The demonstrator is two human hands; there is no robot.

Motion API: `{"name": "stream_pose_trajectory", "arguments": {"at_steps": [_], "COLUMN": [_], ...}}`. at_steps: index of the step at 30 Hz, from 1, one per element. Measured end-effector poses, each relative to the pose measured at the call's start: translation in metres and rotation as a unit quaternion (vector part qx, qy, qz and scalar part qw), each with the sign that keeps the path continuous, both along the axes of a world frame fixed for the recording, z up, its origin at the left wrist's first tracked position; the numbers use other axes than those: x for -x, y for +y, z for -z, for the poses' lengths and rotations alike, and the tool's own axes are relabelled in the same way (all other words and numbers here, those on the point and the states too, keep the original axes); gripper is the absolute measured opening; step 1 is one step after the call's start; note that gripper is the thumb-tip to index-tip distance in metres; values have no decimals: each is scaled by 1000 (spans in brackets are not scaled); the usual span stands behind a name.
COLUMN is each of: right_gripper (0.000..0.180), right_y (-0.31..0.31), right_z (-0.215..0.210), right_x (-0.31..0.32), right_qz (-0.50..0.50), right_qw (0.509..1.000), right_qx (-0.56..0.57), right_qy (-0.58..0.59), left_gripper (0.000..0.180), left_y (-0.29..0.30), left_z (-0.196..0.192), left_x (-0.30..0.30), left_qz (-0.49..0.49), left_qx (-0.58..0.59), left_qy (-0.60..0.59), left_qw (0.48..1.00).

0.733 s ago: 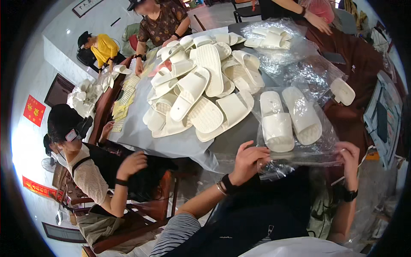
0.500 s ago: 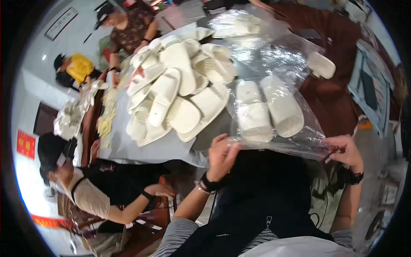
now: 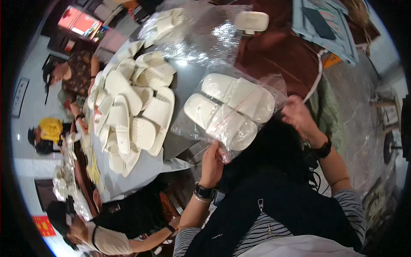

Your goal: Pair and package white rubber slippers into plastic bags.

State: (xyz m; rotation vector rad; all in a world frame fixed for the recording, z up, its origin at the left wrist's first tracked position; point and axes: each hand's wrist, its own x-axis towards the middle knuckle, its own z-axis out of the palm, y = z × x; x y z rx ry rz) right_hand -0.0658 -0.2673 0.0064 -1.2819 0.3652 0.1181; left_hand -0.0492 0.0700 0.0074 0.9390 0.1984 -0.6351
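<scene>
A clear plastic bag (image 3: 182,124) holds a pair of white slide slippers (image 3: 222,88), lying side by side and tilted across the table's near edge. A thin pinkish line runs across the film over them. My left hand (image 3: 212,165) is closed on the bag's near corner, thumb on top. At the bag's right end, my right hand (image 3: 299,118) has its fingers curled together on the film, slightly blurred. To the left is a heap of loose white slippers (image 3: 128,98), lying at mixed angles on the grey table cover (image 3: 188,96).
More clear plastic film (image 3: 201,43) and a wrapped white slipper (image 3: 169,21) lie at the back. A white rounded flat object (image 3: 251,21) rests near brown cloth (image 3: 274,55). A light blue crate (image 3: 327,25) stands back right. Co-workers sit along the left; one person (image 3: 107,235) is close by.
My view has turned, so the table appears shifted left. The bagged slippers have tilted and come nearer me. My right hand has moved up along the bag's right end; my left still grips the bag.
</scene>
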Motion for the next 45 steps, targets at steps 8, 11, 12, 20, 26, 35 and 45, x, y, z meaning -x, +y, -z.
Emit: {"name": "stream_pose_trajectory", "arguments": {"at_steps": [8,11,12,20,26,35,45], "right_gripper": [56,48,46,42,56,44,44], "right_y": [24,-25,-45,-246,-175,-185,-209], "right_z": [-3,18,13,8,22,212,119], "right_x": [27,54,68,261,207,61,19], "right_qz": [-155,-105,-32,439,144,-39,15], "right_qw": [955,963,986,898,831,827,879], "right_qx": [-251,-240,-160,27,537,523,412], "right_qy": [16,-60,-27,17,9,203,239], "left_gripper": [30,29,33,50,44,12,12], "left_y": [-58,-84,-97,-208,-247,-192,-178], "left_z": [-24,-48,-70,-31,123,-2,-3], "left_x": [11,1,-3,-14,-44,13,5], "left_qz": [443,527,522,399,247,606,584], "left_qx": [-90,-147,-162,-203,-441,-260,-254], "left_qy": [-15,-77,-224,-654,-802,-571,-605], "left_qw": [892,834,807,609,319,490,479]}}
